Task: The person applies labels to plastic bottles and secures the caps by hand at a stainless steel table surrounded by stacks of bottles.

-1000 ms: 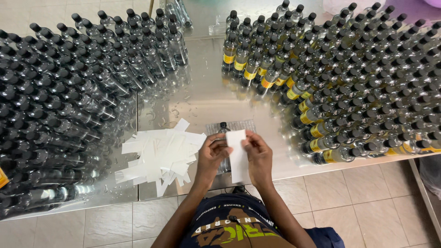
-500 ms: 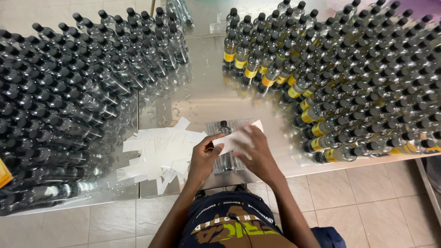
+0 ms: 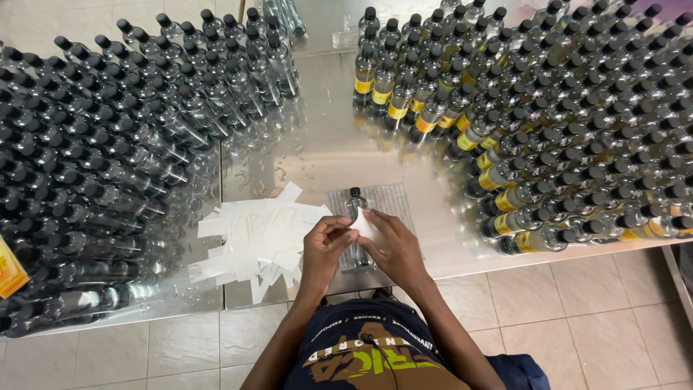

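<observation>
Paper scraps (image 3: 263, 235) beside left hand (image 3: 325, 249), bottles (image 3: 548, 130) crowding both sides

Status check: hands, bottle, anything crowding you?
Left hand and right hand pinch white paper label over small clear black-capped bottle. Loose white paper backings lie left.

On the desk (image 3: 325, 144), a dense block of bottles (image 3: 101, 166) fills the left side and a second block of labelled bottles (image 3: 548, 123) fills the right, with a bare strip of desk running between them toward the far edge. At the near edge, between the two blocks, a single bottle (image 3: 355, 206) lies on a ridged mat (image 3: 393, 206), and a heap of paper slips (image 3: 260, 238) lies just left of the mat. The left hand (image 3: 325, 249) and right hand (image 3: 393, 249) meet over the mat's near part, holding a slip (image 3: 364, 227) against the bottle, left of the labelled block's nearest row.
</observation>
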